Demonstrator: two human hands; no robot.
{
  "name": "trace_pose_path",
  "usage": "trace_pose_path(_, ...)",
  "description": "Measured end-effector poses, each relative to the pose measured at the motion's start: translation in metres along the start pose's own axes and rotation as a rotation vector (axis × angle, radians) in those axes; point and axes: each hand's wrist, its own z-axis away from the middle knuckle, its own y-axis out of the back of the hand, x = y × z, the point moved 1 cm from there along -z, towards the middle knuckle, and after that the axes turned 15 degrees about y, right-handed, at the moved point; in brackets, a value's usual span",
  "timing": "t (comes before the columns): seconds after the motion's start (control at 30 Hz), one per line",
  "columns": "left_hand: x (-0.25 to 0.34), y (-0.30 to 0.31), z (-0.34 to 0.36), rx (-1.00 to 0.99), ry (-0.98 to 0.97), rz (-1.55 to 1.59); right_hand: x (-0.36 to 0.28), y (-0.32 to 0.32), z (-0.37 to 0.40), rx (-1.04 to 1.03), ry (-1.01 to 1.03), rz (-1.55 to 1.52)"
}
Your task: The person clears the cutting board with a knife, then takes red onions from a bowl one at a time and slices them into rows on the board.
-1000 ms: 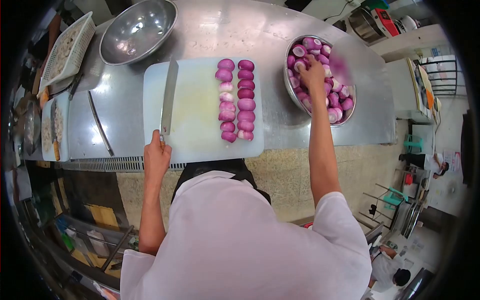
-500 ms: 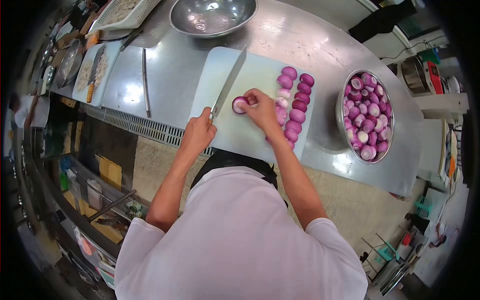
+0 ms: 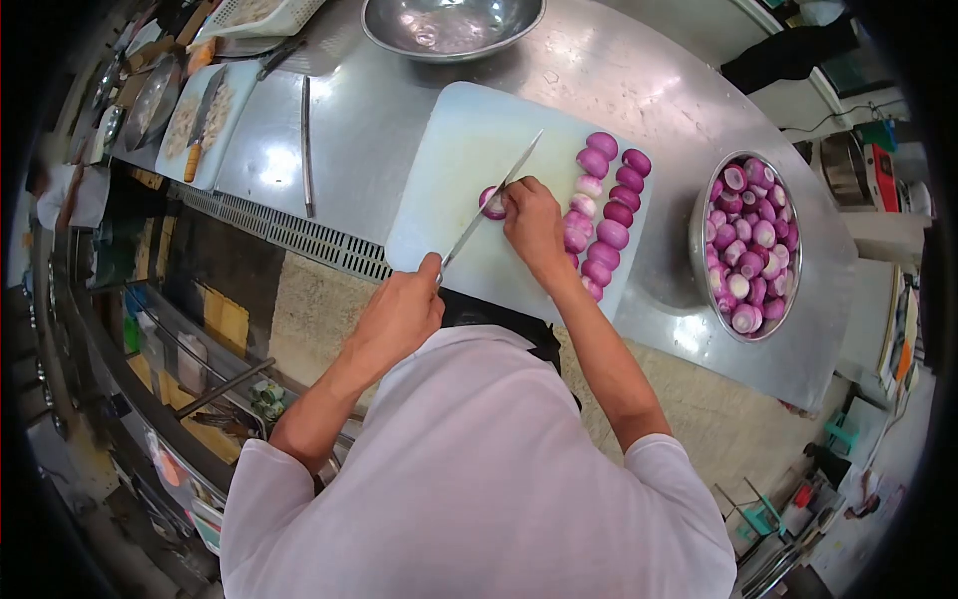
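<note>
My left hand (image 3: 406, 309) grips the handle of a long knife (image 3: 491, 201) whose blade lies across a peeled red onion (image 3: 491, 204) on the white cutting board (image 3: 464, 150). My right hand (image 3: 531, 224) holds that onion steady from the right side. Two rows of peeled onion halves (image 3: 606, 212) lie on the board just right of my right hand. A steel bowl (image 3: 748, 243) filled with peeled red onions stands on the counter to the right of the board.
An empty steel bowl (image 3: 451, 25) sits behind the board. A long steel rod (image 3: 306, 140) lies on the counter to the left, with a second board holding a knife (image 3: 200, 118) and a white basket (image 3: 261, 14) beyond. A floor drain grate (image 3: 279, 230) runs below the counter edge.
My right hand took an onion from the bowl and set it on the board. My left hand lifted the knife and brought its blade onto the onion.
</note>
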Motion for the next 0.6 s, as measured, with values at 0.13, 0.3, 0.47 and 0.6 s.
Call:
trace_pose_path(0.13,-0.002,-0.027,-0.037,-0.013,0.019,0.079,0.009,-0.005,0.005,0.037,-0.019,-0.108)
trace_pose_path(0.3,-0.008,-0.039,-0.078,0.098,-0.084,0.184,-0.001,0.0,0.012,0.07,0.05,-0.247)
trace_pose_path(0.47,-0.022,-0.027,-0.058,0.093,-0.016,0.141,-0.024,-0.006,0.019,-0.114,0.113,-0.18)
trace_pose_path(0.6,-0.018,-0.031,-0.057,0.079,0.02,0.119,-0.028,-0.007,0.024,-0.126,0.069,-0.174)
